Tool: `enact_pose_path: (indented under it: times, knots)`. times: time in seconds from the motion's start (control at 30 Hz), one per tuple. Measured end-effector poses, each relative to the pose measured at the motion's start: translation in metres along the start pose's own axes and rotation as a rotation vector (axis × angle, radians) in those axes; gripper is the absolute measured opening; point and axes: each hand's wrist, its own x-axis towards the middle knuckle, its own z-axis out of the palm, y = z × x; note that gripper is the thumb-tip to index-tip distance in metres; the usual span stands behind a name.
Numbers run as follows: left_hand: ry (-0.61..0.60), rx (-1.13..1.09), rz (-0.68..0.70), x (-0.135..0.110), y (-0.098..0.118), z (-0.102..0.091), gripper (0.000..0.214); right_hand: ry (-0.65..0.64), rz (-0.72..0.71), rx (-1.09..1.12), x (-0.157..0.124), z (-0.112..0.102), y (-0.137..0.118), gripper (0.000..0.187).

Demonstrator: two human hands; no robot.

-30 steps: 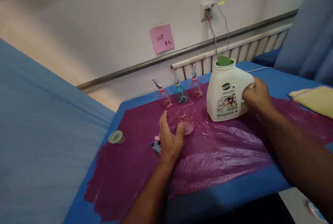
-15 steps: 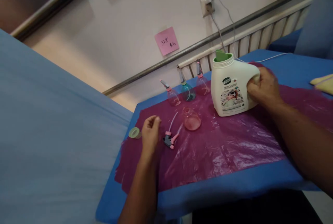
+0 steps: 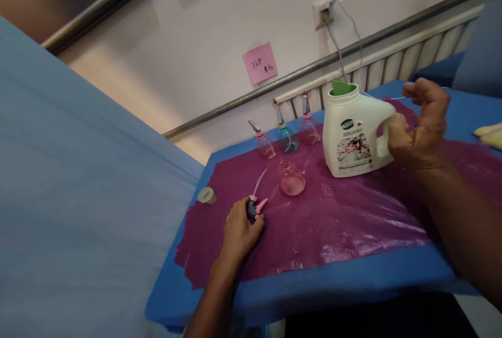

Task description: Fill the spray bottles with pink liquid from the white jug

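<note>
Soft, even indoor light; the picture is mildly hazy.
White streaks of glare lie on the purple plastic sheet (image 3: 333,223) in front of the white jug (image 3: 353,134), which casts only a faint shadow at its base. Right of the jug, the right hand (image 3: 419,128) is slightly smeared. Far left of it, the blue cloth (image 3: 78,196) looks soft.

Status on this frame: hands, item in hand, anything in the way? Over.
Left hand closed on trigger sprayer, lying on purple sheet. Right hand open at white jug handle. Uncapped pink bottle between, nothing blocking.
</note>
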Motion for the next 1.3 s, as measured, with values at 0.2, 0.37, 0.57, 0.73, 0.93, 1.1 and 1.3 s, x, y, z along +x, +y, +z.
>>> enact_pose_path:
  times: [0.2, 0.37, 0.57, 0.73, 0.93, 1.1, 1.3]
  knots:
    - [0.305, -0.343, -0.077, -0.007, 0.021, -0.029, 0.059, 0.035, -0.199, -0.064, 0.017, -0.012, -0.05, 0.085]
    - [0.288, -0.39, 0.148, -0.019, 0.06, -0.061, 0.047, -0.19, -0.272, 0.158, 0.038, -0.014, -0.134, 0.041]
    - [0.238, -0.397, 0.311, -0.003, 0.111, -0.093, 0.037, -0.641, -0.491, 0.523, 0.082, 0.002, -0.211, 0.037]
    - [0.21, -0.511, 0.316, 0.018, 0.162, -0.121, 0.035, -0.616, -0.493, 0.524, 0.095, 0.017, -0.235, 0.024]
    - [0.341, -0.663, 0.318, 0.038, 0.172, -0.117, 0.047, -0.514, -0.239, 0.54, 0.099, 0.018, -0.222, 0.019]
    - [0.35, -0.691, 0.228, 0.063, 0.121, -0.056, 0.059, -0.45, 0.078, 0.606, 0.102, 0.022, -0.207, 0.016]
    - [0.078, -0.636, 0.079, 0.072, 0.078, 0.036, 0.096, -0.421, 0.174, 0.665, 0.093, 0.035, -0.206, 0.018]
